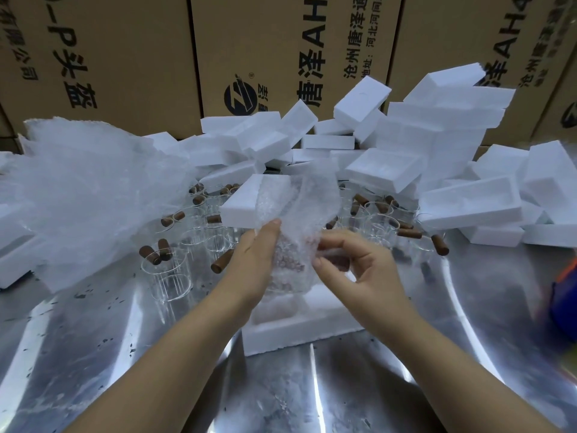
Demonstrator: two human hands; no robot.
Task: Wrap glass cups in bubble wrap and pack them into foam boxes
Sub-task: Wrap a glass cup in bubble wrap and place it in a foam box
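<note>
— What lies closest?

— A shiny, scuffed metal table (125,354), crossed by two bare forearms. Mid-frame on it sits an open white foam box (281,337); the hands cover its far end.

— And the hands?

— The left hand (249,264) grips a clear glass cup (288,267) through a translucent sheet of bubble wrap (299,207). Its thumb lies on top and its fingers are hidden behind the bundle. The right hand (359,270) pinches the sheet's edge between thumb and forefinger, with the other fingers loosely curled. The cup is held just above the foam box and shows only as a blur through the bubbles.

— What is behind them?

— Bare glass cups with brown wooden handles (170,273) stand crowded left and right of the centre. Their rims are hard to separate, and several are hidden by a foam lid.

— Further back?

— A crumpled heap of bubble wrap (87,195) fills the left side, and a jumbled pile of white foam boxes and lids (437,129) the right. Brown cardboard cartons with black print (265,42) run across the top of the frame, cut off by it.

— Anything at the edges?

— A blurred orange-and-blue object (565,295) at the right edge. I cannot tell what it is.
</note>
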